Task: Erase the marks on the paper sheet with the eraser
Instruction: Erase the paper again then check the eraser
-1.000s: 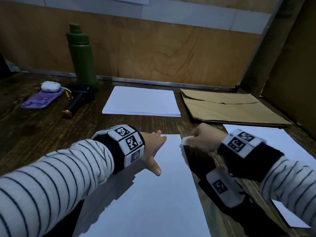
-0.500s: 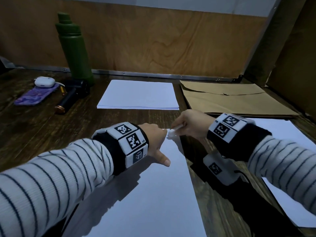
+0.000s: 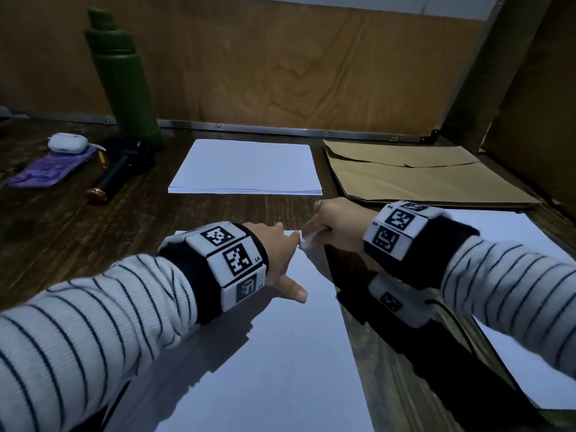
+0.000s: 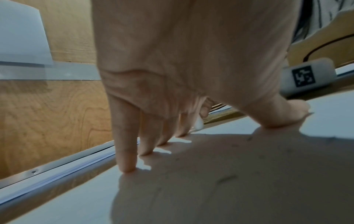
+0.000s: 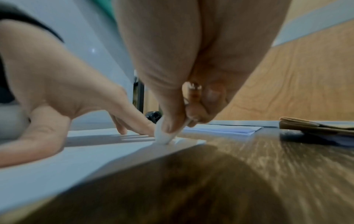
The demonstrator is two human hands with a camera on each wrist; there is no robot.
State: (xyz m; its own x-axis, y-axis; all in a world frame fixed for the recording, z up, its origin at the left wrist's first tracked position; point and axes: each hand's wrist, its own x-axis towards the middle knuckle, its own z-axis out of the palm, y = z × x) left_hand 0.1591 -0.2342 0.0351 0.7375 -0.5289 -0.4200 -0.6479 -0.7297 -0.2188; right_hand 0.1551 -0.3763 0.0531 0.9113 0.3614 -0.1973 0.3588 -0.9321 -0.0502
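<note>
**deskwatcher:** Compared with a second ago, the right hand (image 3: 338, 224) has slid in from the sheet's right edge to its far right corner, so it's now almost touching the left hand (image 3: 274, 257). The view has also tipped down a bit since then.

**papercut_99:** Yep. Right thumb and fingers are curled tight around the white eraser (image 5: 164, 135), and its tip is pressed onto the paper sheet (image 3: 280, 353) right at that corner. The left hand is spread flat with straight fingers (image 4: 126, 151), fingertips and thumb pushing down on the sheet's far end to pin it.

**deskwatcher:** Any marks visible?

**papercut_99:** A few faint grey flecks show under the left palm in the left wrist view. From the head camera the sheet looks plain.

**deskwatcher:** Other stuff on the wooden desk (image 3: 78, 238): a paper stack (image 3: 249, 166) farther back, a brown envelope (image 3: 420, 179) to its right, a green bottle (image 3: 121, 76) at back left, and another loose sheet (image 3: 530, 338) under the right forearm.
</note>
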